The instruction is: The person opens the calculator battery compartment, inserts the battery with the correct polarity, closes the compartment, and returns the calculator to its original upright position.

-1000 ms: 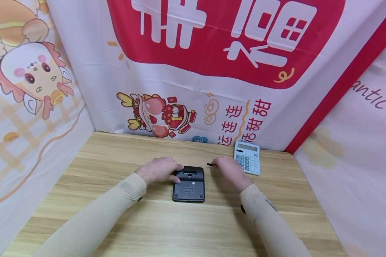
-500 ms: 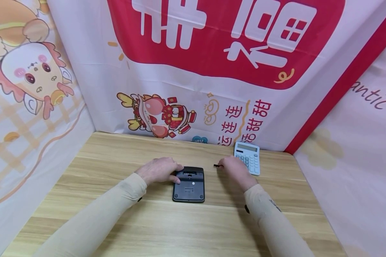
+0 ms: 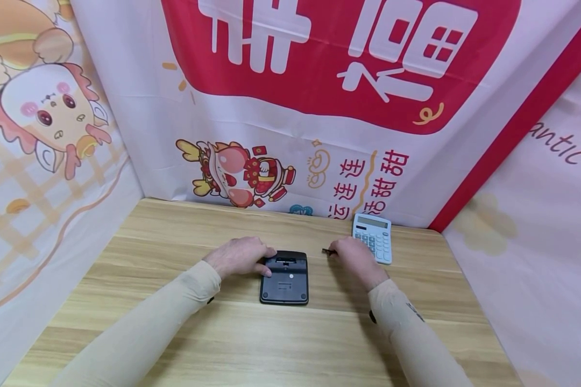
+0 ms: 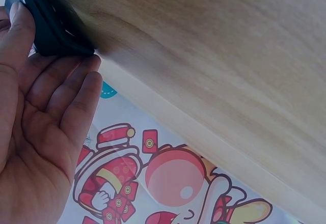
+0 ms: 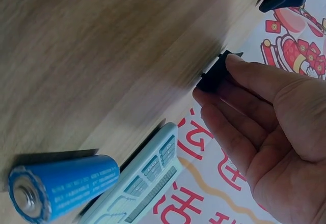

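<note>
A black calculator (image 3: pixel 284 287) lies face down on the wooden table, the battery compartment (image 3: pixel 285 260) near its far end uncovered. My left hand (image 3: pixel 237 257) holds its left edge, thumb on the back and fingers at the far corner. To the right, my right hand (image 3: pixel 355 259) pinches a small black battery cover (image 5: pixel 216 72) between thumb and fingertips, close over the table. In the right wrist view a blue battery (image 5: pixel 66 186) lies on the wood near that hand; the head view has it hidden behind the hand and arm.
A light blue calculator (image 3: pixel 374 239) lies face up at the back right, just beyond my right hand. Printed cloth (image 3: pixel 271 123) hangs along the table's back edge and both sides. The wooden tabletop (image 3: pixel 242 344) runs toward me.
My right hand has moved a little to the right with the battery cover, and the cover has tilted slightly. My left hand and the black calculator have stayed in place.
</note>
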Motion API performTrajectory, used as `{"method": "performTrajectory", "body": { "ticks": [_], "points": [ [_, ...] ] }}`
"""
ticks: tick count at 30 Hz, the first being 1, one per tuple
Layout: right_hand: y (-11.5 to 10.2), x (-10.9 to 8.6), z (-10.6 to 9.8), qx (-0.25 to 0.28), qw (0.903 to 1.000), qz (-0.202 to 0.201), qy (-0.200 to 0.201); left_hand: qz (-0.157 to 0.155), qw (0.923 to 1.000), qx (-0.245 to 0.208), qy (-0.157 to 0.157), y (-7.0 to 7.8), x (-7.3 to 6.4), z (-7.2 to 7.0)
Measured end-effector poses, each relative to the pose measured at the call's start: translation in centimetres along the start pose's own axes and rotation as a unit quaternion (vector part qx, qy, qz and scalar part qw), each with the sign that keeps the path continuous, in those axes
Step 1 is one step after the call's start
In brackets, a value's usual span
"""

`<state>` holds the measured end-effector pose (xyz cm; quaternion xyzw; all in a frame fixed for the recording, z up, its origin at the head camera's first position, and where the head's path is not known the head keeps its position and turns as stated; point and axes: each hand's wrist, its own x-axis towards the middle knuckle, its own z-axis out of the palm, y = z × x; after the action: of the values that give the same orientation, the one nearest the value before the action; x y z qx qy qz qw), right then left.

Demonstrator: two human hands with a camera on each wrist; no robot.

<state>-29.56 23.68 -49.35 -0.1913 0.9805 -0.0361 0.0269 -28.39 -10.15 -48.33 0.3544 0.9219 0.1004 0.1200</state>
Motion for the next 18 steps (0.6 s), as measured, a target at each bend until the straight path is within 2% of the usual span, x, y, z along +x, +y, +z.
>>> {"method": "performTrajectory", "body": {
  "ticks": [5,12,18],
  "points": [
    [-0.1,-0.5,-0.3,0.022,0.9997,0.007,-0.003,0.003,1.0,-0.004,0.0,0.0,0.1,0.0],
    [0.3,-1.5,-1.0,0.101,0.994,0.043,-0.006,0.005,1.0,-0.008,0.0,-0.1,0.1,0.1],
    [2.0,-2.3,-1.4,0.167,0.9855,0.028,-0.014,0.002,1.0,-0.008,-0.001,-0.1,0.1,0.1]
  ]
}}
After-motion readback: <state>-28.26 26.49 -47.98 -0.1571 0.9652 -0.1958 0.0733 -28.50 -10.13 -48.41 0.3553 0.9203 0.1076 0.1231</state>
